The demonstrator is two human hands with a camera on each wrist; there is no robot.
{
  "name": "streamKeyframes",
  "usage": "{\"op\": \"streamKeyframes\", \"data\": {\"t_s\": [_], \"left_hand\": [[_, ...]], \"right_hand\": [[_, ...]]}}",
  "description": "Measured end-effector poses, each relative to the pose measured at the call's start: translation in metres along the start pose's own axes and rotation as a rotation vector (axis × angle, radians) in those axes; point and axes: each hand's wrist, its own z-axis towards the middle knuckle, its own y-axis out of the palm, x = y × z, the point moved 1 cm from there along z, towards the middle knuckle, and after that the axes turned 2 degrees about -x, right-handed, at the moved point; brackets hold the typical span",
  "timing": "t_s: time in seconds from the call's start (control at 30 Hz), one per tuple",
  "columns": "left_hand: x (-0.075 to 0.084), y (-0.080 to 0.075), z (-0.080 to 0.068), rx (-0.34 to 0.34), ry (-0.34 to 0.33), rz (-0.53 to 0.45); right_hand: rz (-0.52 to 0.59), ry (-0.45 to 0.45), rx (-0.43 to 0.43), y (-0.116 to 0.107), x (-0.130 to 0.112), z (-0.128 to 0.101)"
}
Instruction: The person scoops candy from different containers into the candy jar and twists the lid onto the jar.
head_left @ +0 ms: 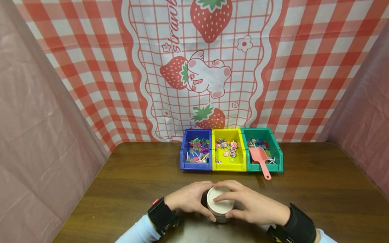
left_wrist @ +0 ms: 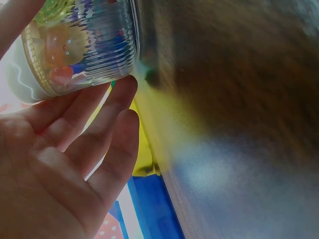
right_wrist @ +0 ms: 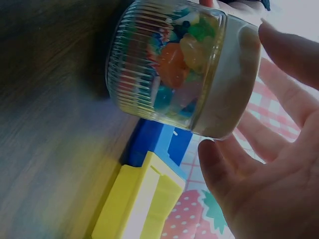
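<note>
A ribbed clear glass jar [right_wrist: 134, 69] with a cream lid [head_left: 220, 207] stands upright on the wooden table, near its front edge. Colourful small candy-like pieces show through its glass in both wrist views. My left hand [head_left: 191, 199] holds the jar from the left, thumb at the front and fingers behind. From the right, my right hand [head_left: 255, 205] grips the lid, its thumb and fingers spread about the rim, one finger lying over the top. Part of the jar's body is hidden beneath the hands in the head view.
Blue [head_left: 196, 166], yellow [head_left: 229, 167] and green [head_left: 279, 160] bins stand side by side at the table's back, holding small candy-like charms. A pink scoop [head_left: 259, 155] rests in the green bin, handle over its front edge. A checked strawberry cloth [head_left: 304, 67] hangs behind.
</note>
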Motion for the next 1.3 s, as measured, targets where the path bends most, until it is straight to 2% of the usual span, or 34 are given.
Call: {"op": "streamKeyframes", "data": {"t_s": [0.17,0.3,0.5,0.73,0.9,1.03,1.13,1.3], "left_hand": [[0.000,0.000,0.000,0.005,0.007,-0.002],[-0.001,-0.001,0.000,-0.001,-0.002,-0.010],[-0.002,-0.002,0.000,-0.010,-0.027,-0.032],[-0.001,0.000,0.000,0.007,-0.009,-0.023],[0.000,-0.001,0.000,-0.002,-0.015,-0.041],[-0.001,-0.001,0.000,-0.009,-0.018,-0.041],[-0.001,-0.001,0.000,-0.007,-0.013,-0.032],[-0.001,0.000,0.001,-0.004,-0.008,-0.029]], "right_hand": [[-0.020,0.008,0.020,0.001,0.002,0.001],[-0.081,0.022,0.076,0.003,0.000,0.004],[-0.169,0.114,0.152,0.008,-0.008,0.007],[-0.264,0.190,0.197,0.011,-0.018,0.007],[-0.244,0.207,0.160,0.003,-0.017,0.004],[-0.186,0.101,0.115,-0.004,-0.010,0.002],[-0.119,0.029,0.046,-0.005,-0.003,0.001],[-0.066,0.043,-0.032,-0.004,0.001,0.000]]}}
